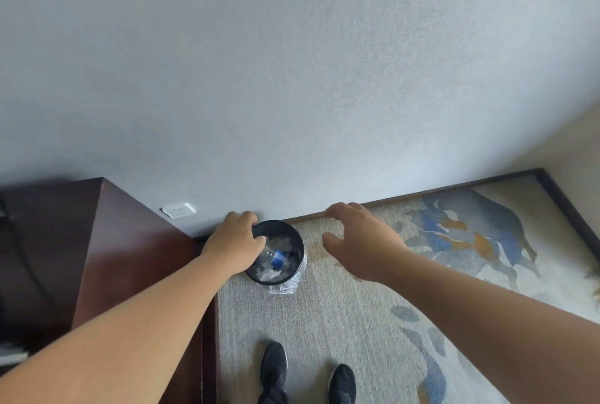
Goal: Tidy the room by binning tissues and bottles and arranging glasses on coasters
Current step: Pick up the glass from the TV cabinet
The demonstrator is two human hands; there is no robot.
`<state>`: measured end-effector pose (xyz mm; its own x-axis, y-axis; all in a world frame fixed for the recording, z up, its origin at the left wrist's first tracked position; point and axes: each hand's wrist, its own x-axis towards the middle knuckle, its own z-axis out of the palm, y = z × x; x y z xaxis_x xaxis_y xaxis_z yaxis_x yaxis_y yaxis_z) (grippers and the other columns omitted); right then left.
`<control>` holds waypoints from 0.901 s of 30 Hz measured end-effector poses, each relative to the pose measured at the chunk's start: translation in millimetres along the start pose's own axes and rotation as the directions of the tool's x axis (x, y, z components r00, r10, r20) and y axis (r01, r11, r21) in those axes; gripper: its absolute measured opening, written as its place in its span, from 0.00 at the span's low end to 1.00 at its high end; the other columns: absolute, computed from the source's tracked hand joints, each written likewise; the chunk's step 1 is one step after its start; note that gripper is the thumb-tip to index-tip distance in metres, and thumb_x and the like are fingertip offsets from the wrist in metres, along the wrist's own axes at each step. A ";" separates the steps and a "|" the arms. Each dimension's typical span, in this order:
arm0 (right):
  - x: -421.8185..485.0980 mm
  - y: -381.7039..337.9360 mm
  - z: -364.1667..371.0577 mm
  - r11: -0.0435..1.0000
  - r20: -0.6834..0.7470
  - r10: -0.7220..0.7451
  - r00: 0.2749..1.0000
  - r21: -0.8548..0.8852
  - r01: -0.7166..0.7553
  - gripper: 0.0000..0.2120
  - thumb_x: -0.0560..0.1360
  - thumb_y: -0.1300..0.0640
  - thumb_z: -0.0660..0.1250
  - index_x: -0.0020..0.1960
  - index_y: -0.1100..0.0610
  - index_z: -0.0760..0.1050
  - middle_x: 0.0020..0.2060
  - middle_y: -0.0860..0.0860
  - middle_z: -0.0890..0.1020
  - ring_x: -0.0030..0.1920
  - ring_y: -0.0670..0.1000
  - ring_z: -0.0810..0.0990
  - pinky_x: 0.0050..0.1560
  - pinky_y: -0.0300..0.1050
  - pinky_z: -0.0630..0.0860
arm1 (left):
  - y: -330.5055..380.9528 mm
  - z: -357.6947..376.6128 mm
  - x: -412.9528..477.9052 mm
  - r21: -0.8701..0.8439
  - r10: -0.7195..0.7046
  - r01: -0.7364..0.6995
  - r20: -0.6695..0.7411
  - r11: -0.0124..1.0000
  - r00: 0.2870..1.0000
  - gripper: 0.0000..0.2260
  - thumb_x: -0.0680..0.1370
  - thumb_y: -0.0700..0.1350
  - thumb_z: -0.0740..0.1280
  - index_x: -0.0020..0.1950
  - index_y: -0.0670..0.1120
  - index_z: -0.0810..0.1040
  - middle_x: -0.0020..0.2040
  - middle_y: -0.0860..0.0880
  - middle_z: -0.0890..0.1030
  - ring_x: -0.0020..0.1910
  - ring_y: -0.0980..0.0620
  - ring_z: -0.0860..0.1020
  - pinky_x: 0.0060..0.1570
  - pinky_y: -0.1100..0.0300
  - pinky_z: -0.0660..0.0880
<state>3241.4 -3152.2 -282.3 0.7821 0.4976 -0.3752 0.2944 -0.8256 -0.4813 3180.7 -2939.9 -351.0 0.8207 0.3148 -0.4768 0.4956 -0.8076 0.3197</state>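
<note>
A small black bin with a clear liner stands on the carpet against the wall. Crumpled white tissues lie inside it. My left hand is over the bin's left rim, fingers curled. It holds the top end of a clear plastic bottle with a blue label, which slants down into the bin. My right hand hovers to the right of the bin with fingers spread and holds nothing. No glasses or coasters are in view.
A dark wooden cabinet stands left of the bin, close to my left arm. A white wall socket sits low on the grey wall. Patterned carpet spreads to the right; my black shoes stand below the bin.
</note>
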 end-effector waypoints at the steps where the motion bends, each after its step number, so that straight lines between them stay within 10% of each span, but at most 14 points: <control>1: -1.5 0.3 -3.6 1.000 -0.005 -0.017 1.000 0.001 0.017 0.21 0.77 0.47 0.60 0.69 0.49 0.67 0.65 0.47 0.72 0.58 0.48 0.75 0.54 0.45 0.73 | 5.2 -3.0 -5.4 -0.004 0.002 -0.002 -0.013 1.000 1.000 0.20 0.78 0.52 0.61 0.69 0.48 0.67 0.66 0.44 0.68 0.62 0.45 0.73 0.60 0.52 0.72; 27: -154.5 -169.3 -81.6 0.802 -0.172 -0.597 0.783 -0.151 0.578 0.21 0.77 0.48 0.61 0.70 0.49 0.66 0.63 0.46 0.73 0.52 0.47 0.75 0.50 0.42 0.70 | 34.7 -142.8 -287.8 0.020 -0.008 0.027 -0.626 0.999 0.780 0.21 0.78 0.53 0.60 0.71 0.50 0.64 0.68 0.48 0.69 0.65 0.47 0.69 0.59 0.52 0.71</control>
<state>3115.6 -3111.0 -78.2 0.5312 0.8373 0.1297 0.7712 -0.4143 -0.4834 3002.3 -2987.3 -85.7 0.8139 0.5643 0.1381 0.5115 -0.8088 0.2903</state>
